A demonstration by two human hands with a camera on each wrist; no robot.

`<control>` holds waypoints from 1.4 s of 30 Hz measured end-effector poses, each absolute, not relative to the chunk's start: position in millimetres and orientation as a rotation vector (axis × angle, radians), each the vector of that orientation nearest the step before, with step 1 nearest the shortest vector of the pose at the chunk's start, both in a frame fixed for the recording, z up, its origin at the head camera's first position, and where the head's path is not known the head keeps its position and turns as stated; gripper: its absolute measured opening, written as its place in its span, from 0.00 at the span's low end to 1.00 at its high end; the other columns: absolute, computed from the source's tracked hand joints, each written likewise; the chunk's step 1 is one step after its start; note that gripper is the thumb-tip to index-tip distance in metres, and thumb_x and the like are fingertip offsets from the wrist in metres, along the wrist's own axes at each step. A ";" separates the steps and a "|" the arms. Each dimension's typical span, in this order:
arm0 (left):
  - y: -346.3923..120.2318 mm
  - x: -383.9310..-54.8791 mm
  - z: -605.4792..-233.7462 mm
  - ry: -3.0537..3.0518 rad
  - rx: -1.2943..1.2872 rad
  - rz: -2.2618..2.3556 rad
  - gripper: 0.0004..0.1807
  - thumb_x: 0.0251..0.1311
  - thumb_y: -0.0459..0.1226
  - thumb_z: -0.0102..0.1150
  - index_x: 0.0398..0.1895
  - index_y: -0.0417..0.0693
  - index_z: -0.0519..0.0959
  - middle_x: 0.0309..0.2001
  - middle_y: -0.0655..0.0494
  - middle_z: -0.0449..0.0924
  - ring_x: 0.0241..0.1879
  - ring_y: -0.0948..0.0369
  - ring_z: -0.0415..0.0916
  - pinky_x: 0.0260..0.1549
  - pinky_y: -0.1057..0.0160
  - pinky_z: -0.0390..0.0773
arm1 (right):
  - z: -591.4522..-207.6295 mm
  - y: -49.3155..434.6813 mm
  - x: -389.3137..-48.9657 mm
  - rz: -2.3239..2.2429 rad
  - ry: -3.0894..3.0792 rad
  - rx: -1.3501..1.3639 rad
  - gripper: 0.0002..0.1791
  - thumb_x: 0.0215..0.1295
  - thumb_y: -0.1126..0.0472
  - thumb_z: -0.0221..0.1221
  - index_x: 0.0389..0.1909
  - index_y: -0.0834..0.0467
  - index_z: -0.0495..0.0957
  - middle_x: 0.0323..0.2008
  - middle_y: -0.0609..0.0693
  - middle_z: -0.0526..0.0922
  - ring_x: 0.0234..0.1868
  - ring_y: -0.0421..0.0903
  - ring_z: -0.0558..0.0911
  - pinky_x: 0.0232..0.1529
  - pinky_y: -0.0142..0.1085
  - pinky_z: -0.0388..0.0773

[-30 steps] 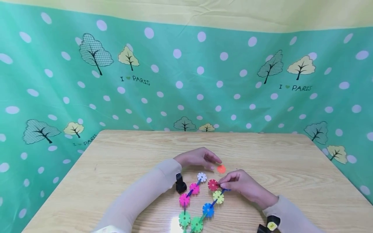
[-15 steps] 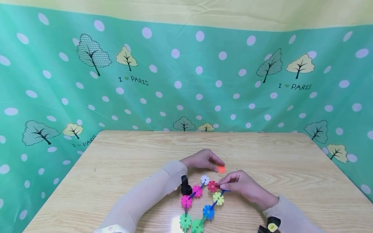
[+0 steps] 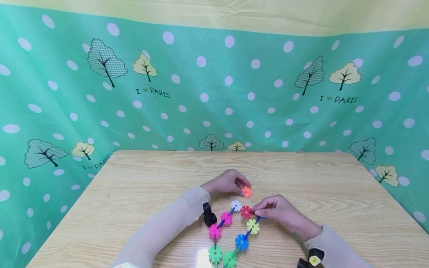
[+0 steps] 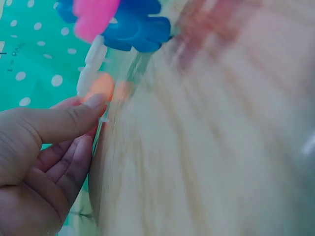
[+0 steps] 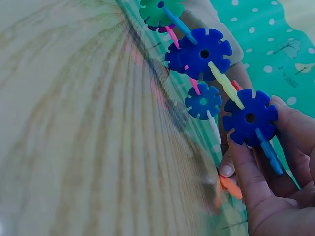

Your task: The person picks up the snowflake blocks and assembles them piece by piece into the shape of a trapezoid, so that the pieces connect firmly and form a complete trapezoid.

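Observation:
My left hand (image 3: pixel 229 181) pinches a loose orange slotted disc (image 3: pixel 246 192) by its edge, just above the table. In the left wrist view, the thumb and fingers hold the orange disc (image 4: pixel 101 86) beside a white disc (image 4: pixel 92 64) seen edge-on. My right hand (image 3: pixel 283 214) grips the end of a looped chain of linked discs. A dark blue disc (image 5: pixel 263 110) sits between its thumb and fingers in the right wrist view. Near that end is a red disc (image 3: pixel 246 212); the chain's other end is a white disc (image 3: pixel 236 206), close to the red one.
Along the chain run a yellow disc (image 3: pixel 253 226), a blue disc (image 3: pixel 242 242), a green disc (image 3: pixel 215 254) and a pink disc (image 3: pixel 215 231), joined by edge-on discs. All lie over a wooden table (image 3: pixel 151 178), with a green dotted curtain (image 3: pixel 187 85) behind it.
My left hand reaches the orange disc, takes hold of it and draws it a little left. The white end of the chain shifts right towards the red disc. My right hand stays nearly still.

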State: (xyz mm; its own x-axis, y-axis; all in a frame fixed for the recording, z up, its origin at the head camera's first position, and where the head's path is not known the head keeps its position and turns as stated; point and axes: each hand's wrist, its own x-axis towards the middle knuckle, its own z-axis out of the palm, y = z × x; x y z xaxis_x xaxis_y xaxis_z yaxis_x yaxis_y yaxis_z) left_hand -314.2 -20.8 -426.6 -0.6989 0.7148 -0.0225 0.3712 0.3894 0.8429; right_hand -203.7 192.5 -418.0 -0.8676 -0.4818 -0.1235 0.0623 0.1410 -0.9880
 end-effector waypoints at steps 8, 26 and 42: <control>-42.0 -309.6 -431.2 2.283 0.804 1.326 0.10 0.50 0.30 0.68 0.38 0.47 0.85 0.33 0.59 0.84 0.33 0.65 0.79 0.36 0.69 0.79 | -418.5 190.8 -207.2 -1.751 2.033 -0.393 0.08 0.56 0.62 0.65 0.34 0.62 0.82 0.40 0.53 0.85 0.42 0.45 0.82 0.44 0.35 0.80; -85.6 -258.8 -410.9 2.311 0.752 1.544 0.07 0.51 0.27 0.63 0.35 0.39 0.82 0.31 0.52 0.83 0.29 0.64 0.78 0.33 0.67 0.80 | -415.4 179.9 -210.1 -1.737 2.121 -0.377 0.13 0.56 0.62 0.65 0.38 0.69 0.80 0.37 0.53 0.85 0.39 0.45 0.81 0.41 0.34 0.78; -91.8 -231.9 -407.2 2.291 0.667 1.664 0.05 0.51 0.30 0.65 0.32 0.39 0.82 0.31 0.51 0.83 0.28 0.63 0.79 0.31 0.66 0.82 | -415.5 172.9 -215.2 -1.749 2.157 -0.392 0.14 0.56 0.62 0.65 0.38 0.69 0.80 0.38 0.54 0.85 0.39 0.45 0.82 0.42 0.34 0.79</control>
State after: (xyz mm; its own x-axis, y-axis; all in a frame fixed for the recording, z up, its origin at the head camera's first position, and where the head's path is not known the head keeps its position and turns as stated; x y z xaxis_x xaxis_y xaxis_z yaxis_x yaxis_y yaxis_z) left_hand -231.9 -91.8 -407.2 -0.8694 0.4881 0.0770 0.2241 0.2507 0.9418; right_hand -215.2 172.9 -415.5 -0.9056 -0.4154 -0.0851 -0.0026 0.2062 -0.9785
